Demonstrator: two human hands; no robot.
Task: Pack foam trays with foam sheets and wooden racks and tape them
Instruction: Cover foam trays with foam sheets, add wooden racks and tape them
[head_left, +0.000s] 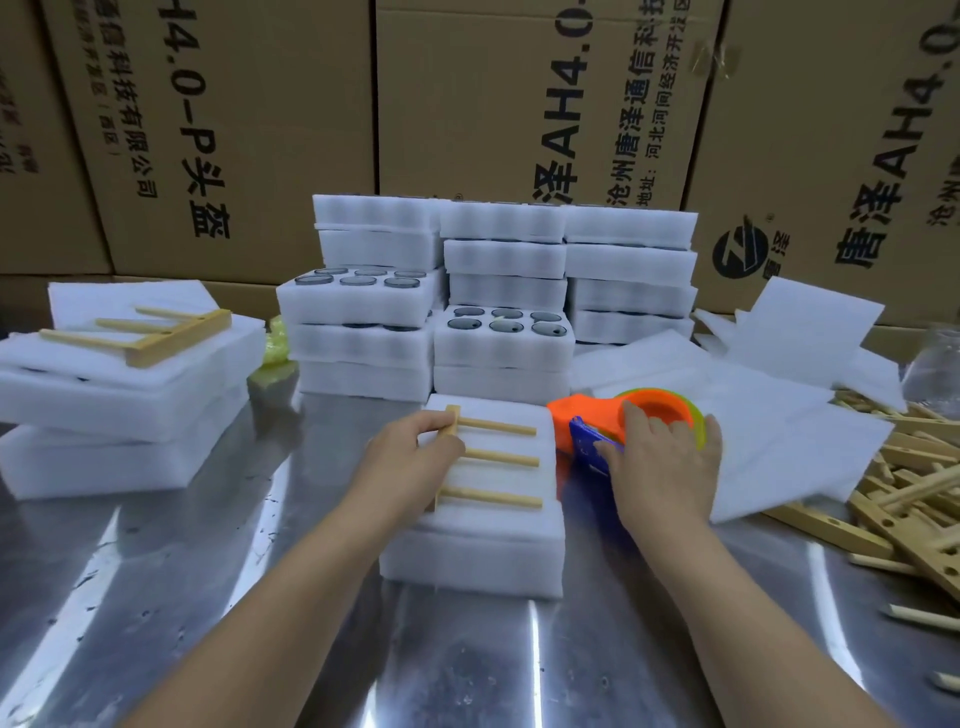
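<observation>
A white foam tray (475, 564) sits in front of me on the metal table, topped by a foam sheet (511, 470). A wooden rack (493, 458) with three pegs lies flat on that sheet. My left hand (410, 462) holds the rack's crossbar at its left end, fingers curled over it. Just right of the tray lies an orange and blue tape dispenser (597, 421). My right hand (662, 462) grips it from above, fingers wrapped over its ring.
Stacks of foam trays (501, 291) stand behind, some showing round glass lids. At left, stacked trays (119, 395) carry another wooden rack (150, 332). Loose foam sheets (769, 415) and a pile of wooden racks (914, 499) lie at right. Cardboard boxes (519, 104) wall the back.
</observation>
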